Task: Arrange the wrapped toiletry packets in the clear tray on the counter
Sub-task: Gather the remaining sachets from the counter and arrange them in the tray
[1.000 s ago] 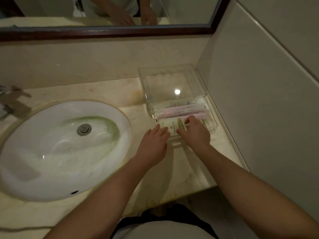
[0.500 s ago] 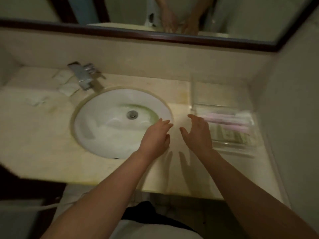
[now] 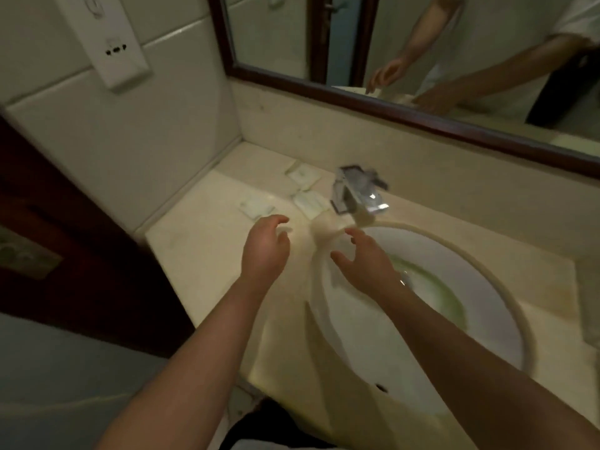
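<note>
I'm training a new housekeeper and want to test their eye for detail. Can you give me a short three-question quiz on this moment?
1. True or false: the left hand holds a packet.
2. On which side of the faucet do the white packets lie on the counter? A) its left, toward the corner B) its right C) on top of it
3. Fill in: the right hand is above the edge of the ____.
Key: 1 false; 2 A; 3 sink.
</note>
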The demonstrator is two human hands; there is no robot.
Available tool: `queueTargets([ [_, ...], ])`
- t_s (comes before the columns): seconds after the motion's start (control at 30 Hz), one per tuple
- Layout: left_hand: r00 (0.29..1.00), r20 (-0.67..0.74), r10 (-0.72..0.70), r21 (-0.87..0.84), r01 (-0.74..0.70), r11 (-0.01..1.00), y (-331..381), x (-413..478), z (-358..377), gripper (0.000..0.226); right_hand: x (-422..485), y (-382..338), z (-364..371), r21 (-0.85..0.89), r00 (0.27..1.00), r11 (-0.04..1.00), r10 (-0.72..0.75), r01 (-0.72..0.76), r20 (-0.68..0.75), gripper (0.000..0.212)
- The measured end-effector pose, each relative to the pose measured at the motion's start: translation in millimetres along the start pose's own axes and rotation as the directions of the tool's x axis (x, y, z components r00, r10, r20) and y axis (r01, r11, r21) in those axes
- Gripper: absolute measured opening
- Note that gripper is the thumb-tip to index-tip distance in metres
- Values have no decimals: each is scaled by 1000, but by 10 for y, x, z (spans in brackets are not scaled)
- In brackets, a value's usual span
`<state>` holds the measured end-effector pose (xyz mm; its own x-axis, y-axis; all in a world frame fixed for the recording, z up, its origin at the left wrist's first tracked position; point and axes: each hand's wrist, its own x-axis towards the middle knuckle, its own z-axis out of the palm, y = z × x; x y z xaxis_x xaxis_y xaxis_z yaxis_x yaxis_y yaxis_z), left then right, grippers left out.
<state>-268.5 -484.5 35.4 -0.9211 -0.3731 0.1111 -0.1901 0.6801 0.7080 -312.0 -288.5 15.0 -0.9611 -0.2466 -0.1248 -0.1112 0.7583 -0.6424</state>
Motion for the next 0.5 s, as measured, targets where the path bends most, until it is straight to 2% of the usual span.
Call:
queueTargets([
  [0.2,981,85,-176,77,169,983,-741,1082,-222,24,1057,-626,432,-38,993,993,115,-115,-4,47],
  [0.3,954,166,-251,105,236,966,-907,1433,-130,45,1448,-744,543,-76,988,986,147,-150,-48,41],
  [0.4,941,208,-265,327,188,926,-1007,1607,-2,73,1667,-752,677,-190,981,963,190,-192,-29,49],
  [0.43,938,217,-272,394,171,903,-1030,1649,30,78,1715,-749,722,-248,978,946,205,-207,-31,51],
  [0.5,916,250,-315,425,189,885,-1054,1700,51,81,1741,-748,771,-304,970,922,234,-241,-60,52],
])
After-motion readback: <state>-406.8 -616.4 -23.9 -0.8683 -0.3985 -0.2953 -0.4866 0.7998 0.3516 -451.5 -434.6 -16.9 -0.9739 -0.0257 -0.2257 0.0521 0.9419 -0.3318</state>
